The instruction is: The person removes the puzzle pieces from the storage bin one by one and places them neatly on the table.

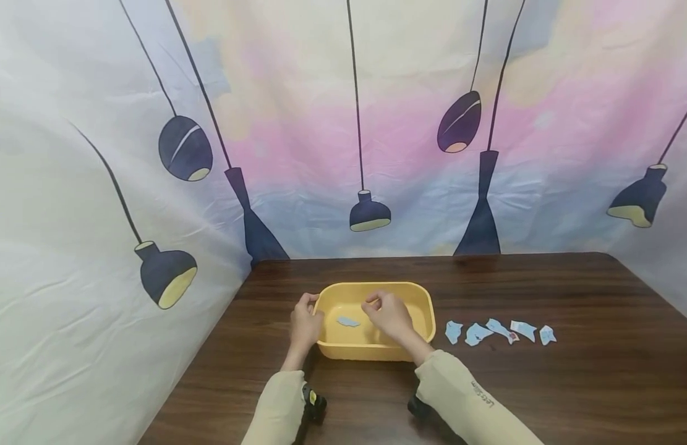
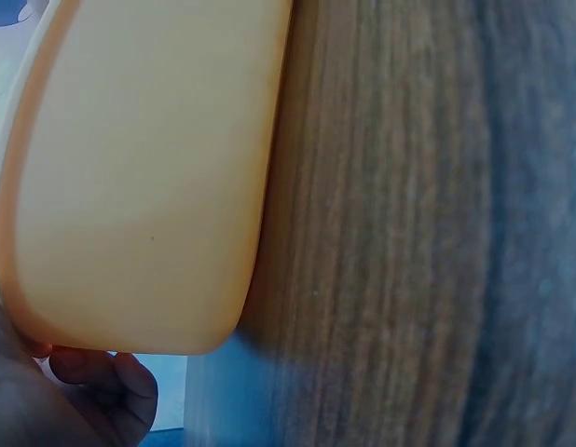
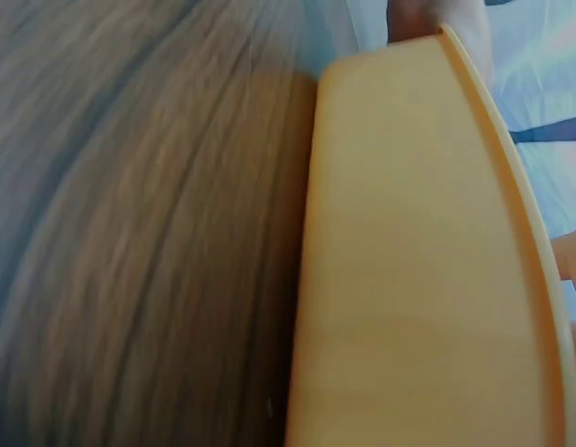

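A yellow plastic tub [image 1: 371, 352] stands on the table, and one torn light-blue paper piece [image 1: 348, 321] lies on its floor. My left hand [image 1: 306, 324] grips the tub's left end at the rim; in the left wrist view its curled fingers [image 2: 134, 386] show against the tub's outer wall [image 2: 139, 205]. Over the inside of the tub hovers my right hand [image 1: 390, 316], fingers bent in toward the thumb, to the right of the paper piece. I cannot tell whether a scrap is hidden in those fingers. The right wrist view mostly shows the tub's outside [image 3: 409, 251].
Several torn light-blue paper scraps [image 1: 478, 334] lie in a loose row on the dark wooden table [image 1: 599, 383], right of the tub. Behind the table's far edge hangs a pastel cloth [image 1: 310, 154] printed with dark lamps.
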Motion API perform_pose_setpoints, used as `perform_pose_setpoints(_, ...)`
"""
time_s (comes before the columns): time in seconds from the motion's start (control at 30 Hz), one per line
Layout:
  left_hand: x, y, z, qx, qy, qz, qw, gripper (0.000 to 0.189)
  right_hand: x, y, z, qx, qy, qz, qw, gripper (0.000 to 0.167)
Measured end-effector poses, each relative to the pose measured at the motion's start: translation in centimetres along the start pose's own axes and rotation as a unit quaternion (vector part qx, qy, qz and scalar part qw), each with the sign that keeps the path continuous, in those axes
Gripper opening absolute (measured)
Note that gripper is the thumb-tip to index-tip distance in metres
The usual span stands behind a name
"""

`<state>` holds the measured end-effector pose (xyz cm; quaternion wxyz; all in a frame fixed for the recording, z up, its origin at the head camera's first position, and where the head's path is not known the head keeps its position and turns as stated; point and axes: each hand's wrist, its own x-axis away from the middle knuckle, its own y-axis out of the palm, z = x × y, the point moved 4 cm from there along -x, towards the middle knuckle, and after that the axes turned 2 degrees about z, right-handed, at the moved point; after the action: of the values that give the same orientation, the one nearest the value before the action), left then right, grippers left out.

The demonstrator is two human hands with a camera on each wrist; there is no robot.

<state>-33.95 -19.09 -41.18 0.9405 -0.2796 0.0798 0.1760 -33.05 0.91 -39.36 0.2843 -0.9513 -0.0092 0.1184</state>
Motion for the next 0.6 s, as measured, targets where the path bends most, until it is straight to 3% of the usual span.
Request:
perform_pose_setpoints(0.13,0.1,0.3,0.1,-0.003,0.0,0.0,1.0,0.039,-0.2,1.3,-0.1,-0.021,-0.006,-0.016,0.9996,0.022)
perform_pose_setpoints(0.3,-0.1,0.7,0.2,0.001,0.008,0.003,1.0,0.037,-1.0,2.7,0.0,-0.038,0.017,-0.03,0.9987,0.021)
perform_pose_setpoints(0.6,-0.1,0.3,-0.1,-0.003,0.009,0.009,0.9999,0.036,-1.7,5.1,-0.1,-0.043,0.049,-0.1,0.9929,0.025)
